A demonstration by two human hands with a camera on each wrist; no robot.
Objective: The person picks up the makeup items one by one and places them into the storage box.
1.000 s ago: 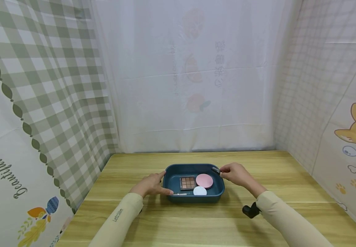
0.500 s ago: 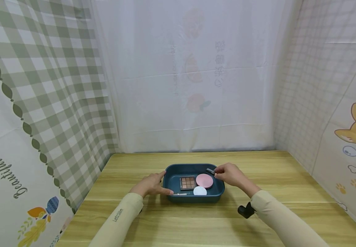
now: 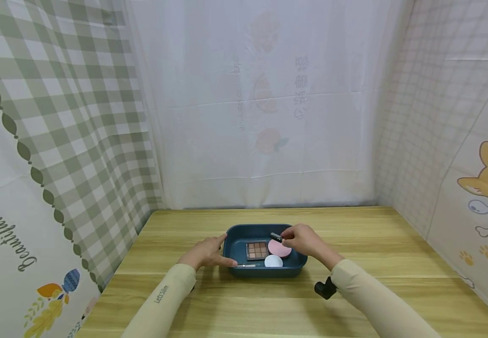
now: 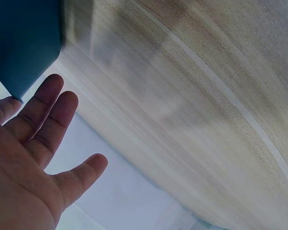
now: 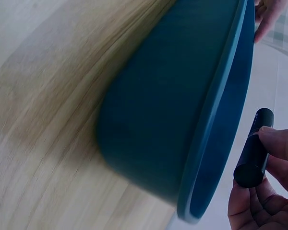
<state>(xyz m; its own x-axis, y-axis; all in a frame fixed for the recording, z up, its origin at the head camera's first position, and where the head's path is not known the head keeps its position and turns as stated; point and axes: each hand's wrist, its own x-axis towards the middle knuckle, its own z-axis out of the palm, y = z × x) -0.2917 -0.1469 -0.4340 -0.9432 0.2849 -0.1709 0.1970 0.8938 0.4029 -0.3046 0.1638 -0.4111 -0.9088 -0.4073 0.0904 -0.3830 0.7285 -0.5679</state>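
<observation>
A dark blue bin (image 3: 265, 272) stands on the wooden table. Inside it are an eyeshadow palette (image 3: 257, 250), a pink round puff (image 3: 279, 249), a white round pad (image 3: 274, 261) and a thin brush-like stick (image 3: 247, 265) along the near wall. My left hand (image 3: 207, 253) rests at the bin's left end, its fingers spread and touching the rim. Above the bin's right half, my right hand (image 3: 305, 240) pinches a small black lipstick tube (image 5: 255, 148) between thumb and fingers. In the head view the lipstick (image 3: 276, 237) hangs just behind the puff.
The wooden table (image 3: 244, 310) extends on all sides of the bin. A white curtain (image 3: 265, 112) hangs behind it, with a green checked cloth (image 3: 100, 94) on the left and a printed cloth (image 3: 472, 188) on the right. A black wrist mount (image 3: 326, 288) juts below my right sleeve.
My right hand has carried the lipstick leftward from the bin's right rim to a spot over its inside. The left hand has stayed put.
</observation>
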